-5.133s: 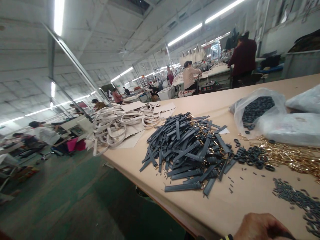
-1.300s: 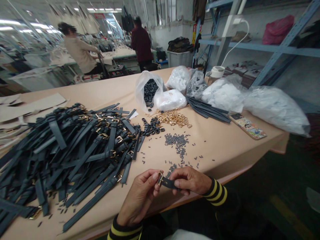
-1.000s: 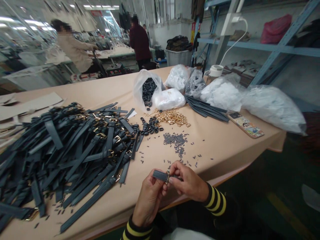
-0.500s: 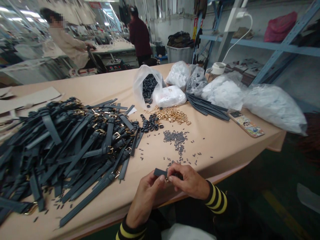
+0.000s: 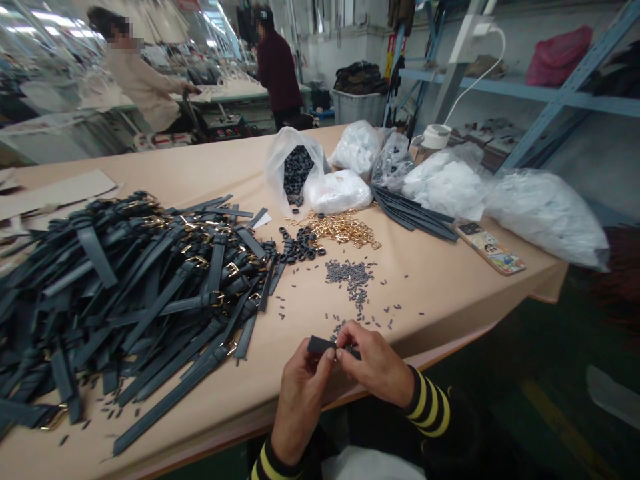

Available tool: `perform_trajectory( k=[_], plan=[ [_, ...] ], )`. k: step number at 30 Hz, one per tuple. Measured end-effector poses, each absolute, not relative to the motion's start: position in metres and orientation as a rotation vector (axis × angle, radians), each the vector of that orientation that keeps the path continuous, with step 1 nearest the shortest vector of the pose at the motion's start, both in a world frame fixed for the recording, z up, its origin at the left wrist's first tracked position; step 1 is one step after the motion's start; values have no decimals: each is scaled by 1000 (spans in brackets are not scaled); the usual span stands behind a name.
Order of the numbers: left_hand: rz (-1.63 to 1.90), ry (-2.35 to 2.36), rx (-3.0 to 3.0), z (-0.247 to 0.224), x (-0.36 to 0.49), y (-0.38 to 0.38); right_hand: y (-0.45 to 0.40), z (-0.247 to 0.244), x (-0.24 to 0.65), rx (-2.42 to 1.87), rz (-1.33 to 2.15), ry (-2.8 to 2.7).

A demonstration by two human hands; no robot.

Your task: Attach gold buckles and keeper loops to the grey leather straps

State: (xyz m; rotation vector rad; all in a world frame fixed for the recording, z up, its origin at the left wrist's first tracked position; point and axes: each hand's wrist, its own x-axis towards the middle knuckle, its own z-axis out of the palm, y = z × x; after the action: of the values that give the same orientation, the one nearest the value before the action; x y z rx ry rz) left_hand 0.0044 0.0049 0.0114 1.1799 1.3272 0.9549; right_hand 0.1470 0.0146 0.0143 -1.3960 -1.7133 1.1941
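Observation:
A short dark strap (image 5: 320, 345) is pinched between the thumb and fingers of my left hand (image 5: 303, 387) at the table's front edge. My right hand (image 5: 375, 360) grips the same strap at its right part, fingertips close to my left thumb. What lies between the fingertips is too small to tell. Just beyond my hands are small dark pieces (image 5: 350, 273) scattered on the table. Further back sit gold buckles (image 5: 345, 228) and black loops (image 5: 300, 245). A big heap of dark straps with gold buckles (image 5: 150, 287) covers the left side.
Along the back of the tan table (image 5: 200, 175) stand an open bag of black loops (image 5: 299, 170) and several plastic bags (image 5: 545, 213). Loose dark strips (image 5: 413, 213) and a phone (image 5: 490, 248) lie at the right. Two people are behind the table.
My hands still hold the strap, its left end now tilted a little differently; my left forearm has shifted right. The seated person's arm at the back reaches further right.

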Motion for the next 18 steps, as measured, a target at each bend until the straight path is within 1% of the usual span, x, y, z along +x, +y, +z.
perform_trajectory(
  k=[2,6,8,11,15,18],
  plan=[
    [987,1322,1132,10,5,4,15,13,146,-1374,1319,-1564],
    [1007,1235,951,6,5,2,19,14,149,-1199,1741,-1277],
    [1024,1158,872,4,5,1,21,16,152,-1101,1898,-1205],
    [1029,1034,777,3,5,1,21,18,155,-1015,1959,-1174],
    [956,914,722,7,4,4,19,17,154,-1051,1949,-1181],
    [880,983,848,7,1,5,17,13,152,-1119,1948,-1200]
  ],
)
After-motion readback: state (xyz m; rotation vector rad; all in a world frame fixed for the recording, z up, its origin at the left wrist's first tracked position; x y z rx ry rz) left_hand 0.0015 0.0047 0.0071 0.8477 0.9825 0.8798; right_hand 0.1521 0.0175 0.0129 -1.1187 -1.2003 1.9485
